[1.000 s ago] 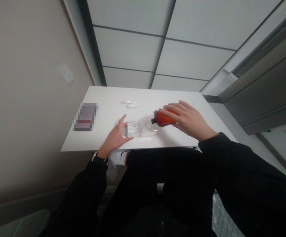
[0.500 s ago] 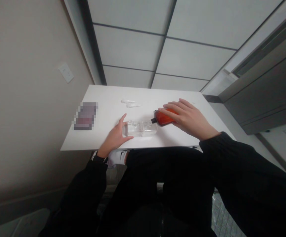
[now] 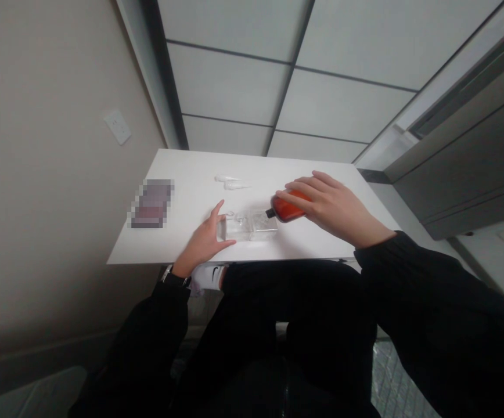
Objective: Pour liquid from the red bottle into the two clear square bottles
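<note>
Left grip [image 3: 204, 241]: bare, spread in a wide C, thumb and forefinger bracketing one end of a clear rectangular glass bottle [image 3: 256, 226], which sits on the table [image 3: 177, 232] near its middle. Right grip [image 3: 337, 209]: bare, fingers curled over an orange-red flat bottle [image 3: 289, 209] lying on its side, with hold taken from above; resting on the table or slightly lifted, cannot tell. Black cap [image 3: 271, 213] of the orange-red bottle: pointing at the clear bottle, just beside it. Handling note: slow, level pressure probably best on so smooth a top, with the cap kept off the glass. Tight spot: the narrow gap between the two bottles. Also present: two small clear plastic pieces [image 3: 230, 181] beyond the hands; pixelated flat rectangular item [image 3: 151, 204] toward the wall, unreadable; wristwatch [image 3: 169, 276] on the left wrist; black sleeves [image 3: 387, 255]; white sock [image 3: 206, 277] below the near table edge; wall socket plate [image 3: 118, 126]; grey cabinet [image 3: 465, 157].
</note>
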`<state>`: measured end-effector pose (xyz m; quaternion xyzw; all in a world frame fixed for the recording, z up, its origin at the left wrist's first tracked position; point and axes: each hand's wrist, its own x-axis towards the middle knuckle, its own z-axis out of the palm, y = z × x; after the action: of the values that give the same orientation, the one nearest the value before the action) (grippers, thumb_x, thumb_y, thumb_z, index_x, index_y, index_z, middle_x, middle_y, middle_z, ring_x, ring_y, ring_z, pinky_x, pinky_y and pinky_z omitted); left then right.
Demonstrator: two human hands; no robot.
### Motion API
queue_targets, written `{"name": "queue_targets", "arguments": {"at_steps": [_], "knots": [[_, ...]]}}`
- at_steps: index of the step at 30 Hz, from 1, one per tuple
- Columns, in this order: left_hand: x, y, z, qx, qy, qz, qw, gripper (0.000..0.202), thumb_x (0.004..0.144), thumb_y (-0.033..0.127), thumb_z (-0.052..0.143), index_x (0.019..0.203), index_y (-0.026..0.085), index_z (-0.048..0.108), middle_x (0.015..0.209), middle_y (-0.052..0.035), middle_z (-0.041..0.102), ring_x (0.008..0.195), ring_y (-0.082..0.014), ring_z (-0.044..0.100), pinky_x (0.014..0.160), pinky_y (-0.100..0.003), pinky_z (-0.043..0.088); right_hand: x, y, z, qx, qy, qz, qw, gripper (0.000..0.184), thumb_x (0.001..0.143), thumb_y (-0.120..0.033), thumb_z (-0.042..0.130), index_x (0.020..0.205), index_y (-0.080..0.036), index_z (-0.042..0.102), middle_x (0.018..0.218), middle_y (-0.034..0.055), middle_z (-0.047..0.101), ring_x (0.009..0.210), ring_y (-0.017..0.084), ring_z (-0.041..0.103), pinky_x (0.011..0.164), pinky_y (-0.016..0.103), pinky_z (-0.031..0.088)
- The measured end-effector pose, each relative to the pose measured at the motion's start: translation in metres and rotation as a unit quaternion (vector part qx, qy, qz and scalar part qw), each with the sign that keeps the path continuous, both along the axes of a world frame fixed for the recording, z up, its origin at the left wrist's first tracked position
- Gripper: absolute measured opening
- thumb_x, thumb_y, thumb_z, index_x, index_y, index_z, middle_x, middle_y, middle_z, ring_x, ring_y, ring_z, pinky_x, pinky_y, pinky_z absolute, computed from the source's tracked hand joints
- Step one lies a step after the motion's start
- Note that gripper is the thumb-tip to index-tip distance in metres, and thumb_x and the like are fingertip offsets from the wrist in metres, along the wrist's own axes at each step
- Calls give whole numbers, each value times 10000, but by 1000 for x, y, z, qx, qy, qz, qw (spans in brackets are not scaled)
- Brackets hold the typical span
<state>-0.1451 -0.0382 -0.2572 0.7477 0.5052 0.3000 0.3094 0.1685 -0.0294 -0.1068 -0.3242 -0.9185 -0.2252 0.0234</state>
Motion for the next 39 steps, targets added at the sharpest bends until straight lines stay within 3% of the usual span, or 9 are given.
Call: {"name": "queue_targets", "arguments": {"at_steps": [12,21,26,32,35,39], "knots": [[-1,1,-2,6,-2,-1,1000,1142,798,265,844,1668,236,106,1483,-211,606,1403,-388,576,1153,-578,450,-18,3,16,30,-75,23,996,459,1028,-47,408,1430,-183,584,1294,99,687,1169,266,612,1130,481,440],[1,0,3,-10,8,4,1000,1139,796,238,848,1668,220,117,1507,-220,590,1411,-382,570,1165,-568,445,-20,3,17,-9,-25,24,999,515,991,-20,423,1420,-237,607,1294,83,699,1211,269,613,1168,535,416],[-1,0,2,-4,1,-3,1000,1129,811,253,837,1669,214,106,1515,-226,579,1419,-384,560,1156,-563,449,-5,5,0,-32,14,-6,999,538,957,-33,467,1454,-212,568,1380,116,678,1269,298,620,1200,593,371],[-2,2,-3,5,2,-6,1000,1146,800,259,847,1672,241,104,1495,-204,605,1395,-394,576,1150,-572,449,23,11,-35,-123,113,-65,984,640,900,-224,691,1505,-193,485,1451,153,641,1304,354,624,1178,649,399],[-2,2,-3,5,8,-2,1000,1155,792,257,856,1671,244,106,1489,-200,610,1405,-397,568,1155,-572,446,29,11,-44,-163,183,-102,964,672,881,-300,740,1498,-212,490,1464,157,628,1294,373,627,1124,626,474],[-2,1,-2,8,13,2,1000,1145,796,267,858,1666,246,114,1479,-202,614,1403,-388,576,1142,-562,466,30,8,-47,-223,307,-125,917,707,848,-360,776,1487,-263,490,1477,140,611,1303,364,628,1044,558,553]]}}
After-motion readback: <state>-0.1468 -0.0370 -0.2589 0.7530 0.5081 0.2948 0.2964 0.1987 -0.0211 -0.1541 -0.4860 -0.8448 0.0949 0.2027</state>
